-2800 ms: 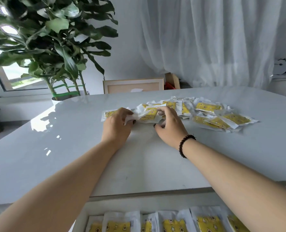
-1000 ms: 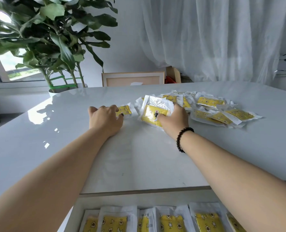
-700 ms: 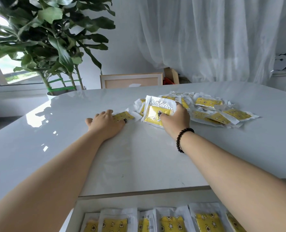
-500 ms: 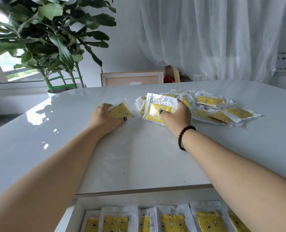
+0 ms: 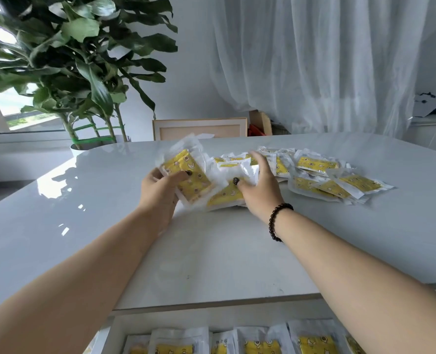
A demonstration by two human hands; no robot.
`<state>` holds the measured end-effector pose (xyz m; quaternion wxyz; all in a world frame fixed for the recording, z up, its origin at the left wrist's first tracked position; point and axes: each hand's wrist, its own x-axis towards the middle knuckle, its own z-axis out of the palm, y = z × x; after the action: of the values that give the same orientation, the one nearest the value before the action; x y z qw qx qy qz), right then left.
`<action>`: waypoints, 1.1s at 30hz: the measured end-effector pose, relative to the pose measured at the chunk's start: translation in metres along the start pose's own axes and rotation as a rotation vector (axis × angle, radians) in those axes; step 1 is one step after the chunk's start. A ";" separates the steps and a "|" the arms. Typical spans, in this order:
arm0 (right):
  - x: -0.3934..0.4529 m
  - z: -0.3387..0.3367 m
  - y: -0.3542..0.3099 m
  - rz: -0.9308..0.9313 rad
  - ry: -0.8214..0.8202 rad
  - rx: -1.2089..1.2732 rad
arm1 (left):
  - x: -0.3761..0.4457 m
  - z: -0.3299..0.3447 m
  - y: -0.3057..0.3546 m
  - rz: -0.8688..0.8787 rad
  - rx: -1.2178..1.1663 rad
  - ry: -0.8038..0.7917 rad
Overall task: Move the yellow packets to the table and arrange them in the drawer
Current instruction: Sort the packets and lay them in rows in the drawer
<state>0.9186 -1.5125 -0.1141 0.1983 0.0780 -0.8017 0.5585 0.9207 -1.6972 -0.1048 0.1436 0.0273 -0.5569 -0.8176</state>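
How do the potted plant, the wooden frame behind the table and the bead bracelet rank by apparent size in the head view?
1. potted plant
2. wooden frame
3. bead bracelet; it lies nearest the camera, yet looks smallest.

Pale walls; sheer white curtain (image 5: pixel 326 62) hanging across the right. Big leafy potted plant (image 5: pixel 66 60) beside a window (image 5: pixel 20 116) at left, daylight glinting off the glossy table (image 5: pixel 211 251). Wooden frame (image 5: pixel 199 129) leaning behind it
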 end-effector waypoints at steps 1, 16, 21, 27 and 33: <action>0.001 0.002 0.001 0.019 -0.026 -0.027 | -0.003 0.001 0.000 0.002 -0.009 -0.018; -0.001 0.007 -0.002 0.067 -0.185 -0.002 | -0.002 0.001 -0.006 -0.001 0.279 0.072; 0.009 0.009 0.008 -0.150 0.112 -0.302 | 0.007 -0.009 0.001 -0.030 -0.042 0.263; 0.039 0.015 0.016 0.299 0.062 -0.485 | 0.009 -0.011 0.000 -0.016 -0.097 0.256; 0.047 0.019 0.022 0.335 -0.019 -0.539 | 0.009 -0.008 -0.005 0.008 0.063 0.184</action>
<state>0.8642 -1.5181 -0.1199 0.1096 -0.1050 -0.9244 0.3499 0.9130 -1.7053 -0.1118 0.1963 0.1047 -0.5668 -0.7932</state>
